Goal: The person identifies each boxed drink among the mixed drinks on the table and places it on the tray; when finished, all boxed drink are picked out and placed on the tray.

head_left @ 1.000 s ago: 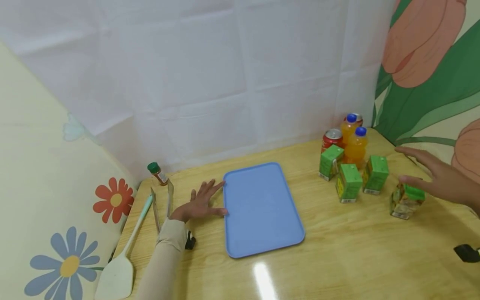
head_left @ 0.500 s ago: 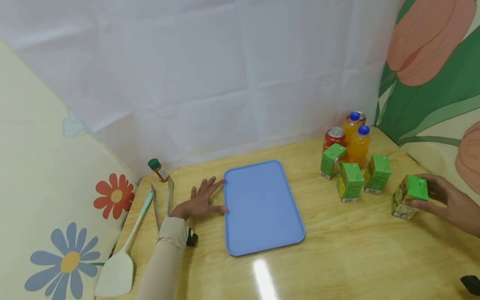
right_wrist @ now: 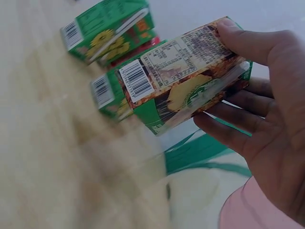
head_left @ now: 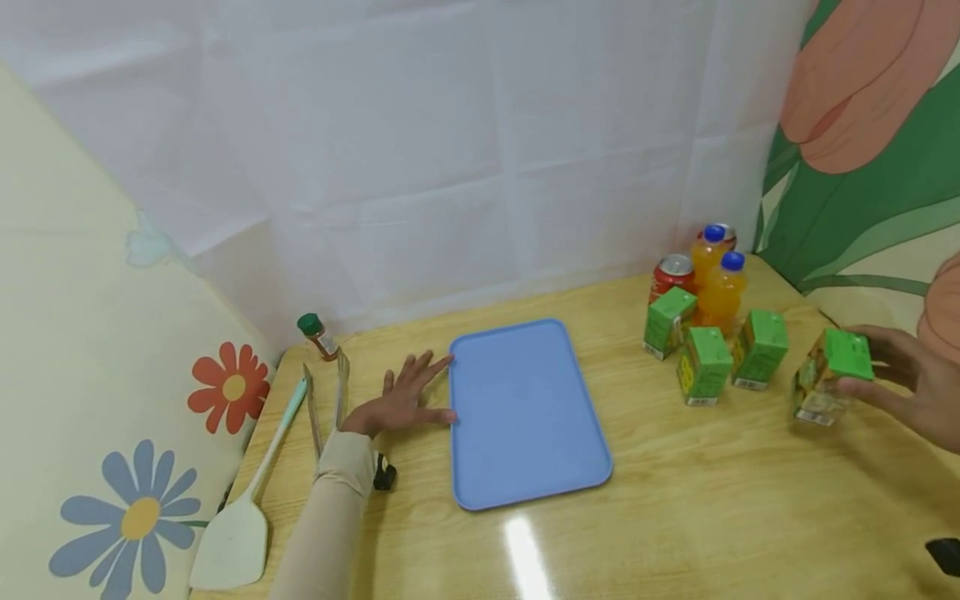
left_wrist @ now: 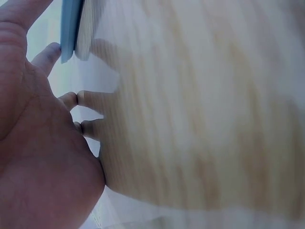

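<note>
My right hand (head_left: 918, 387) grips a green-topped drink carton (head_left: 832, 375) between thumb and fingers at the right of the table. In the right wrist view the carton (right_wrist: 183, 74) shows its barcode and a straw along one side, tilted over the table. My left hand (head_left: 405, 400) lies with fingers spread, thumb and a fingertip at the left rim of a blue tray (head_left: 528, 417). The left wrist view shows the left palm (left_wrist: 43, 143) by the wood surface and the tray's edge (left_wrist: 69, 28). Three more green cartons (head_left: 705, 367) stand left of the held one.
Behind the cartons stand orange drink bottles (head_left: 722, 292) with blue caps and a red can (head_left: 672, 273). On the left lie a white spatula (head_left: 236, 533), metal tongs (head_left: 341, 387) and a green-capped jar (head_left: 317, 335). A white sheet (head_left: 480, 167) hangs at the back.
My right hand came down onto the drink carton, took hold of it and raised it slightly from the table. The left hand stays at the tray's edge.
</note>
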{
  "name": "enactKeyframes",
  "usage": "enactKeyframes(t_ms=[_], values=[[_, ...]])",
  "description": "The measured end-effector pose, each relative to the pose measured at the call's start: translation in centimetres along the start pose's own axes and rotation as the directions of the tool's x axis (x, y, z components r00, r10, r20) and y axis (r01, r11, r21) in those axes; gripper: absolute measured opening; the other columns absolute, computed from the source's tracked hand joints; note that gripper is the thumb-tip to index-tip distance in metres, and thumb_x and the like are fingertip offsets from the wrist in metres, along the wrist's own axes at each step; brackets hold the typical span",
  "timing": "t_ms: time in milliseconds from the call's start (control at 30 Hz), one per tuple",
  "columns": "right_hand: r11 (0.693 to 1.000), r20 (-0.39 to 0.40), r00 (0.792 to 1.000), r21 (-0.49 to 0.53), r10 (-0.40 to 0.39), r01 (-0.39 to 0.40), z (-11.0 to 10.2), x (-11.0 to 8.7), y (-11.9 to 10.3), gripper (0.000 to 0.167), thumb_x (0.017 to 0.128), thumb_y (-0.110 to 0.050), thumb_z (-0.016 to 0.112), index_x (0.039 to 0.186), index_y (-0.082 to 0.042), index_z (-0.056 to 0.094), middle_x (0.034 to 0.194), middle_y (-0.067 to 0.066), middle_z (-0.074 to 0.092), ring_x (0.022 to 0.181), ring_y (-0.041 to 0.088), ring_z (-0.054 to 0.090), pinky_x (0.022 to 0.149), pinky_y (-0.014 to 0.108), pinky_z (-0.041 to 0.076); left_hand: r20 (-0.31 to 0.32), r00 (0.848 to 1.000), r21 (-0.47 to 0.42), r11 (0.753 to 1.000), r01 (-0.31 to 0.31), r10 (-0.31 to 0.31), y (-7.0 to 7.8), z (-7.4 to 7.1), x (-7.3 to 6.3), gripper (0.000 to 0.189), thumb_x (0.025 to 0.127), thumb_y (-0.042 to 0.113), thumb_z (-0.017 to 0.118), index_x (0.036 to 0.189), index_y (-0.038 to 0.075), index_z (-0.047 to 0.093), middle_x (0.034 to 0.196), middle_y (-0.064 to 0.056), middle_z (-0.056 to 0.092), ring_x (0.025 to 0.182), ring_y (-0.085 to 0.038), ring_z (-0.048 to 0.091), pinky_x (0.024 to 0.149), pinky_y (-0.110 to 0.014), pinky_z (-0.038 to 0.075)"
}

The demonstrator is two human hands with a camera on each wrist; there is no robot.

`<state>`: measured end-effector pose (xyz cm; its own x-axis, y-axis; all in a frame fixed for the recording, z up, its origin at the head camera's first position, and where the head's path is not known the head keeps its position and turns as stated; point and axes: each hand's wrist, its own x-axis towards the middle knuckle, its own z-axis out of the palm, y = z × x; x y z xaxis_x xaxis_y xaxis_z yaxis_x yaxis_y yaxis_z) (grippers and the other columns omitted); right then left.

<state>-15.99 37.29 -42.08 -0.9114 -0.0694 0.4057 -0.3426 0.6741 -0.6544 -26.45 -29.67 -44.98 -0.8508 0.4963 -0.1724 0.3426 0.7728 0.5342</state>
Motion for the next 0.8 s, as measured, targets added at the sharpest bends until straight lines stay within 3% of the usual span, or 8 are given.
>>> enactKeyframes(t_ms=[67, 133, 367, 467, 600, 667, 700, 800], values=[[1.000, -0.011, 1.000, 0.016, -0.020, 0.020, -0.5, 0.8, -0.9, 0.073, 0.092, -0.001, 0.072, 0.154, -0.004, 0.034, 0.126, -0.029, 0.037, 0.110, -0.016, 0.035, 0.088, -0.002, 0.027, 0.001, 1.000, 0.005, 1.000, 0.003, -0.003, 0.0, 0.0, 0.0, 0.097, 0.090, 0.055, 0.069, 0.163, 0.031, 0.011, 0.168, -0.013, -0.007, 0.149, -0.041, -0.020, 0.109, -0.069, -0.017], [0.999, -0.003, 0.999, 0.011, -0.053, 0.053, -1.0, 1.7, -1.9, 0.072, 0.093, 0.001, 0.070, 0.155, -0.008, 0.034, 0.129, -0.029, 0.036, 0.113, -0.015, 0.035, 0.091, -0.001, 0.026, 0.001, 1.000, 0.006, 1.000, 0.004, -0.004, -0.1, 0.1, 0.0, 0.097, 0.090, 0.056, 0.069, 0.163, 0.032, 0.011, 0.168, -0.013, -0.008, 0.149, -0.040, -0.020, 0.110, -0.069, -0.017], [0.993, 0.047, 0.992, -0.006, -0.115, 0.115, -1.9, 5.7, -5.4, 0.068, 0.094, 0.000, 0.069, 0.153, -0.009, 0.038, 0.128, -0.018, 0.043, 0.112, -0.011, 0.037, 0.096, 0.004, 0.025, -0.003, 1.000, 0.005, 1.000, 0.011, -0.011, -0.1, 0.0, 0.1, 0.097, 0.089, 0.057, 0.069, 0.163, 0.033, 0.011, 0.168, -0.014, -0.007, 0.149, -0.041, -0.020, 0.109, -0.068, -0.018], [0.994, 0.081, 0.991, -0.019, -0.108, 0.110, -1.7, 7.2, -6.7, 0.068, 0.093, -0.005, 0.072, 0.153, -0.011, 0.039, 0.133, -0.014, 0.043, 0.110, -0.012, 0.037, 0.108, 0.019, 0.029, -0.005, 1.000, 0.009, 1.000, 0.010, -0.010, 0.0, 0.0, 0.0, 0.097, 0.090, 0.057, 0.069, 0.163, 0.032, 0.012, 0.167, -0.015, -0.007, 0.149, -0.042, -0.020, 0.109, -0.068, -0.018], [0.992, 0.146, 0.982, -0.011, -0.122, 0.125, -1.0, 9.3, -8.1, 0.070, 0.093, -0.010, 0.074, 0.154, -0.018, 0.041, 0.138, 0.003, 0.046, 0.109, -0.011, 0.041, 0.102, 0.019, 0.034, -0.002, 1.000, 0.023, 1.000, 0.011, -0.011, 0.0, 0.1, 0.0, 0.097, 0.090, 0.059, 0.068, 0.163, 0.032, 0.010, 0.168, -0.014, -0.007, 0.149, -0.041, -0.020, 0.110, -0.068, -0.018], [0.989, 0.180, 0.972, 0.017, -0.149, 0.148, -0.3, 10.3, -8.7, 0.071, 0.092, -0.011, 0.075, 0.153, -0.021, 0.041, 0.140, 0.008, 0.047, 0.111, -0.010, 0.043, 0.095, 0.011, 0.035, -0.003, 1.000, 0.024, 1.000, 0.011, -0.011, -0.1, 0.2, 0.0, 0.097, 0.090, 0.059, 0.068, 0.163, 0.032, 0.010, 0.168, -0.014, -0.007, 0.149, -0.041, -0.020, 0.110, -0.069, -0.017], [0.986, 0.197, 0.966, 0.034, -0.164, 0.161, 0.0, 10.8, -9.0, 0.071, 0.092, -0.011, 0.075, 0.153, -0.022, 0.041, 0.140, 0.008, 0.048, 0.112, -0.009, 0.045, 0.088, 0.006, 0.034, -0.003, 1.000, 0.027, 1.000, 0.013, -0.013, -0.1, 0.2, 0.0, 0.097, 0.089, 0.060, 0.068, 0.163, 0.033, 0.010, 0.168, -0.013, -0.007, 0.149, -0.041, -0.020, 0.110, -0.069, -0.017], [0.978, 0.242, 0.948, 0.076, -0.206, 0.193, 1.3, 12.1, -9.8, 0.071, 0.092, -0.011, 0.075, 0.153, -0.024, 0.042, 0.140, 0.007, 0.049, 0.115, -0.007, 0.047, 0.090, 0.004, 0.035, -0.006, 1.000, 0.024, 1.000, 0.017, -0.016, -0.1, 0.2, 0.0, 0.097, 0.089, 0.060, 0.068, 0.163, 0.034, 0.011, 0.168, -0.013, -0.007, 0.149, -0.040, -0.020, 0.110, -0.068, -0.017]])
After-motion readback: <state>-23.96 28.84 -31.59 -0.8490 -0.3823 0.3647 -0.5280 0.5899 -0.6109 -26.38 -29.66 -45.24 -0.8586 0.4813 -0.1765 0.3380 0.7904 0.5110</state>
